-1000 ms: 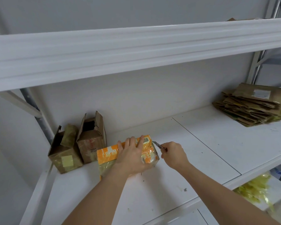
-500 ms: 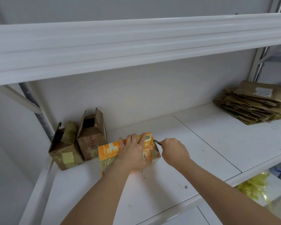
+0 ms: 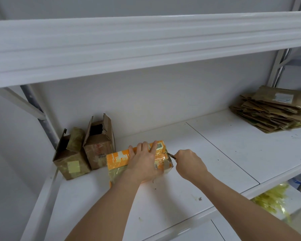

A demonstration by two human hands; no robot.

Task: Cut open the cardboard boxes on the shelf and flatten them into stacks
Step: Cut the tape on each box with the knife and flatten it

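An orange taped cardboard box [image 3: 119,160] lies on the white shelf [image 3: 215,162]. My left hand [image 3: 144,161] presses down on its top with fingers spread. My right hand [image 3: 189,162] grips a small cutter [image 3: 171,155] whose blade touches the box's right end. Two brown boxes with open flaps stand to the left, one [image 3: 71,159] at the shelf's corner and one [image 3: 98,145] beside the orange box. A stack of flattened cardboard [image 3: 274,110] lies at the far right of the shelf.
A thick white upper shelf [image 3: 146,46] overhangs close above the working space. Metal uprights stand at the left [image 3: 36,112] and right [image 3: 278,66]. Yellowish plastic scraps [image 3: 269,200] lie on a lower level at the bottom right. Small debris dots the shelf near the front.
My right hand has moved the cutter in against the box's right end and slightly down along it. My left hand has stayed pressed on the box's top.
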